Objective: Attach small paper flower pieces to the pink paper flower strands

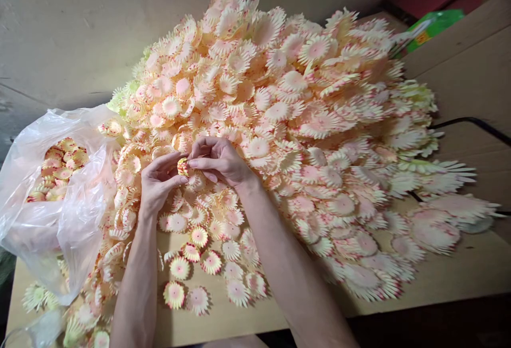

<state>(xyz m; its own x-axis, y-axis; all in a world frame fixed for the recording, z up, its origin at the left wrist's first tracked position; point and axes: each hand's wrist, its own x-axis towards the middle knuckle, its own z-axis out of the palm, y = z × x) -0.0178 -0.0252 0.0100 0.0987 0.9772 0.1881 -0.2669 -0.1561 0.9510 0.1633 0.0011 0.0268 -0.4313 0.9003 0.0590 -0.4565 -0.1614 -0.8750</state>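
- where's the small curled flower (182, 167)?
- in the left hand (163, 179), pinched by thumb and fingers; the right hand (215, 163) grips its side.
- containers?
- a translucent bag (82, 225) (at left) holding similar flowers (66, 162).

The plastic bag (82, 217) looks glossy, the petal pieces (315, 49) matt, the tabletop (459, 273) smooth.

One head-worn camera is facing forward and down from before and above a broad heap of thin, frilled, cream-and-pink discs (279, 108); it is viewing the heap closely, framing the flat, tan surface (459, 273) beneath it and the grey wall (75, 34) behind it.
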